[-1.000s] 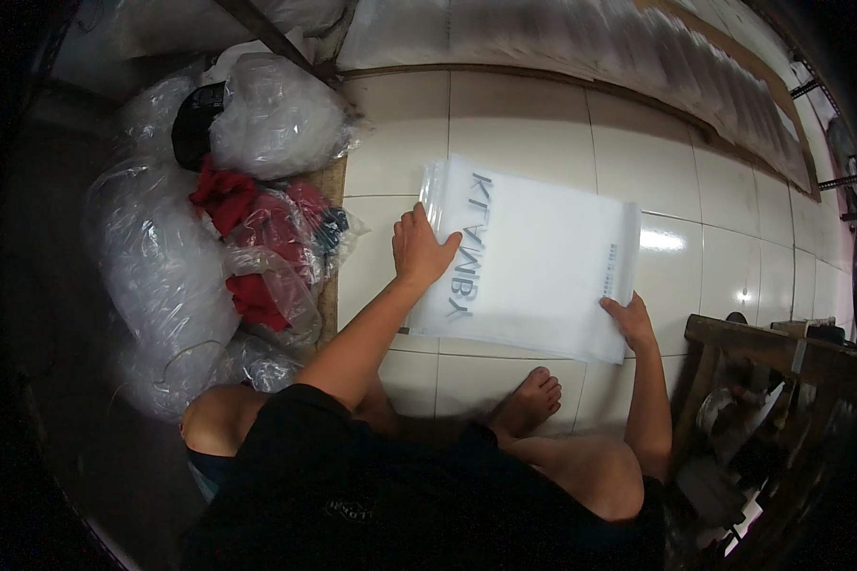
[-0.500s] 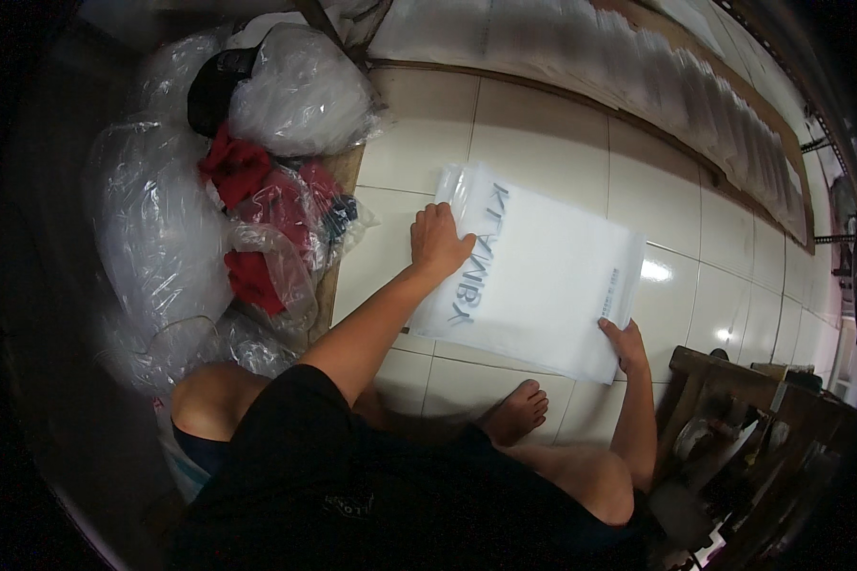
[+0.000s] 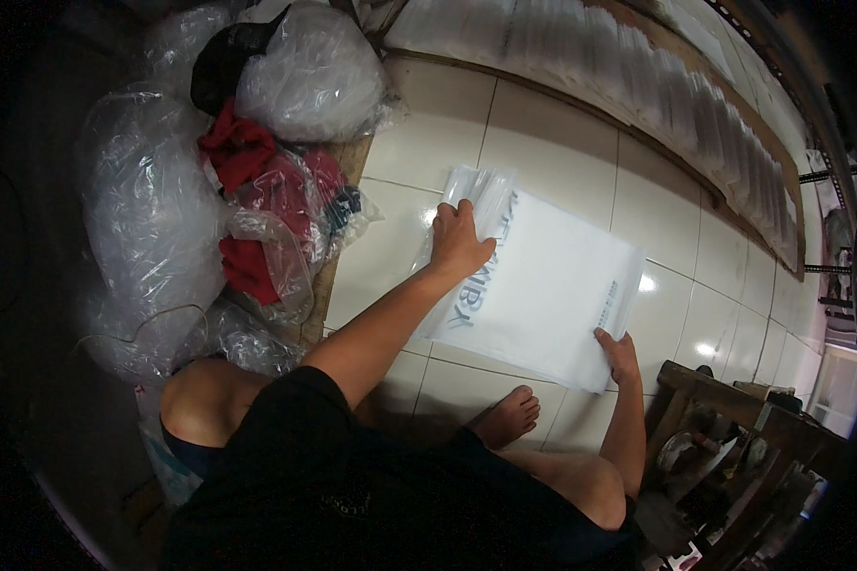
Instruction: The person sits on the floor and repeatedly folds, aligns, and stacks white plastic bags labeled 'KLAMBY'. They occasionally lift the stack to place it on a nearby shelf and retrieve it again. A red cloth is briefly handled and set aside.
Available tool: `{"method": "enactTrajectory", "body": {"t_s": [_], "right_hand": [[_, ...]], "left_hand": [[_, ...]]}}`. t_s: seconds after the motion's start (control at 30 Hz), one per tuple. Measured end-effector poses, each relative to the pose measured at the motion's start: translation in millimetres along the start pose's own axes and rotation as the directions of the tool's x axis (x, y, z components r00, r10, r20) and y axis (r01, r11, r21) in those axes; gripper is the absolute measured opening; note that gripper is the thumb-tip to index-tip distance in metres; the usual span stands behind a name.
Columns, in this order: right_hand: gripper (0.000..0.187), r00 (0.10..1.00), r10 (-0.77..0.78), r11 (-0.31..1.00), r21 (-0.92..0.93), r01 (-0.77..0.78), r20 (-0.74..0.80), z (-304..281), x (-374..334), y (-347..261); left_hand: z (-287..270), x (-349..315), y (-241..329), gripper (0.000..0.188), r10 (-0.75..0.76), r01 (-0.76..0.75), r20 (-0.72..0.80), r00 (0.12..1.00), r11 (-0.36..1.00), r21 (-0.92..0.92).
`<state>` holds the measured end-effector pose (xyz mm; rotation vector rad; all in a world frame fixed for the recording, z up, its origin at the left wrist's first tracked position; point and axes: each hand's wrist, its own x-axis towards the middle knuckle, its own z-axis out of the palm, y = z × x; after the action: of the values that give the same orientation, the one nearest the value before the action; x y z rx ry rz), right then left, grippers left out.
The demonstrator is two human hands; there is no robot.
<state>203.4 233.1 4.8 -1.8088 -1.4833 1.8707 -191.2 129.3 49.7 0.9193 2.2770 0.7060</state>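
A stack of white, translucent plastic bags (image 3: 552, 285) with dark lettering lies across my front, over the tiled floor. My left hand (image 3: 462, 240) is closed on its left side, where the clear edge (image 3: 490, 190) bunches up in folds and partly covers the larger lettering. At the lower right corner my right hand (image 3: 619, 357) grips the stack, thumb on top and the other fingers mostly hidden beneath. Whether the stack rests on the floor or is slightly raised, I cannot tell.
Large clear bags of plastic (image 3: 152, 209) and red cloth in clear bags (image 3: 281, 190) lie at the left. Long rows of stacked plastic bags (image 3: 581, 48) stand on a board at the back. A wooden stand (image 3: 686, 390) is at lower right, near my bare foot (image 3: 509, 417).
My left hand has pushed slightly rightward, and the clear edge is bunched into more folds over the lettering. My right hand keeps its grip at the corner. The view has shifted a little.
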Motion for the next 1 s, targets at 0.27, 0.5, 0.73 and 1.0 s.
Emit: {"method": "enactTrajectory", "body": {"t_s": [0.27, 0.5, 0.73, 1.0], "right_hand": [[0.048, 1.000, 0.005, 1.000, -0.006, -0.005, -0.023, 1.4, -1.8, -0.4], [0.044, 0.999, 0.041, 0.999, 0.028, -0.040, -0.033, -2.6, 3.5, 6.0], [0.044, 0.999, 0.030, 0.999, 0.031, -0.030, -0.025, -1.6, 1.9, 2.9], [0.043, 1.000, 0.004, 0.998, 0.068, -0.004, -0.002, -1.0, -1.9, -0.2]], "left_hand": [[-11.7, 13.7, -1.3, 0.086, -0.129, 0.145, 0.080, 0.988, 0.955, -0.260], [-15.8, 23.5, -5.8, 0.094, -0.179, 0.279, 0.348, 0.920, 0.924, -0.262], [-21.2, 21.9, -7.4, 0.091, -0.128, 0.212, 0.339, 0.932, 0.951, -0.226], [-22.2, 18.3, -0.3, 0.085, -0.172, 0.225, 0.281, 0.944, 0.960, -0.168]]}}
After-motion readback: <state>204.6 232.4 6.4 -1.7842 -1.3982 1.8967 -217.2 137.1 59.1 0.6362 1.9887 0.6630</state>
